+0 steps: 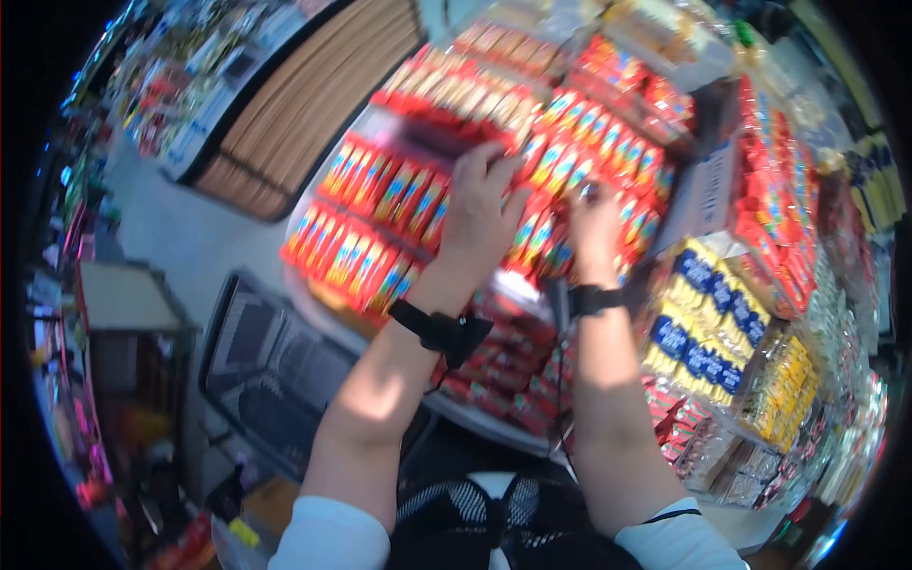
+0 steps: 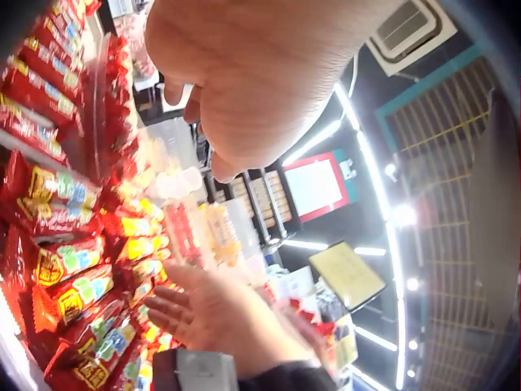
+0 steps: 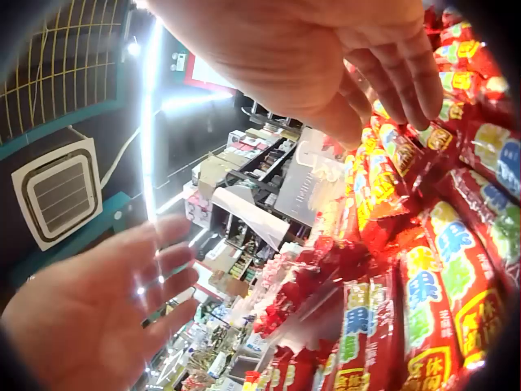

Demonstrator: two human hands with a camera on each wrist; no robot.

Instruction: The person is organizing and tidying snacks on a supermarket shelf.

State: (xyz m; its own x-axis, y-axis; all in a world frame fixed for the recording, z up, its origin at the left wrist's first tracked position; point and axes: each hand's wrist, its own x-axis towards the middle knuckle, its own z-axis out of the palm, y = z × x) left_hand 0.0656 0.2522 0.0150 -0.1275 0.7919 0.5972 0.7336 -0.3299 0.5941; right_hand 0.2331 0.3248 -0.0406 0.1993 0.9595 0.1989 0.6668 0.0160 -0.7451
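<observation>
Red-wrapped snack packets (image 1: 404,195) with blue, green and yellow print stand in tight rows across a display in the head view. My left hand (image 1: 480,214) hovers over the middle of these rows, its fingers spread. A little to its right, my right hand (image 1: 596,233) reaches down over the packets, blurred in this view. In the right wrist view the right hand (image 3: 285,57) has its fingers extended, fingertips right at the packets (image 3: 427,285). There the left hand (image 3: 106,301) shows fingers apart with nothing between them. Both wrists wear black straps.
Blue-and-yellow packets (image 1: 708,318) and an open carton (image 1: 708,190) of red packets flank the display on the right. A dark basket (image 1: 275,356) sits at the lower left. Behind it stands a brown slatted panel (image 1: 304,95).
</observation>
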